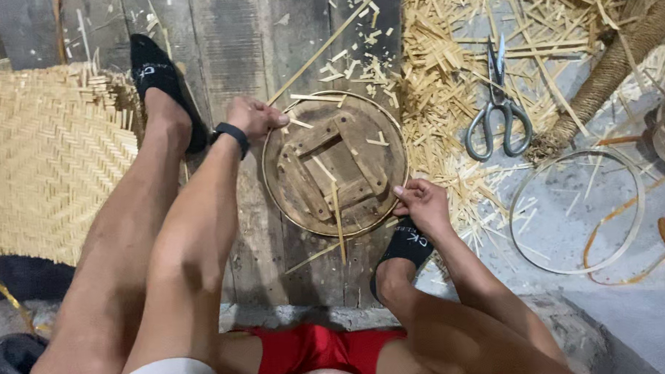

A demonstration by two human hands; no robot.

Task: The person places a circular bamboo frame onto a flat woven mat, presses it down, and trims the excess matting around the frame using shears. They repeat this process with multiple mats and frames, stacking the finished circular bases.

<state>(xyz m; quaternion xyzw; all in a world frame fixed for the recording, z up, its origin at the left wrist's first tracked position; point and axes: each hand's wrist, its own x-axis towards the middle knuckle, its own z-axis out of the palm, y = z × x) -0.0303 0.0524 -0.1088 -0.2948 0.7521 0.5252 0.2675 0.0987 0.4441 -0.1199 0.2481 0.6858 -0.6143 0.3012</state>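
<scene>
A person sits on the plank floor (231, 36), legs spread around a round wooden form (335, 165) ringed by a thin bamboo hoop (400, 129). The right hand (421, 202) pinches the near rim; the left hand (255, 116) grips the far-left edge, clenching a bamboo strip (327, 43) that runs up-right. Seating the hoop evenly likely needs steady pressure from both sides. Beyond lie scissors (497, 104) among offcuts (447, 80).

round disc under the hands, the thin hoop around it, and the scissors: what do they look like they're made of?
Disc: looks like worn, unfinished wood; grain, dark stains and nailed cross battens show.
Thin hoop around its edge: probably a pale split bamboo or cane strip, matching the offcuts nearby.
Scissors: bare grey metal, blades and handles alike.
</scene>
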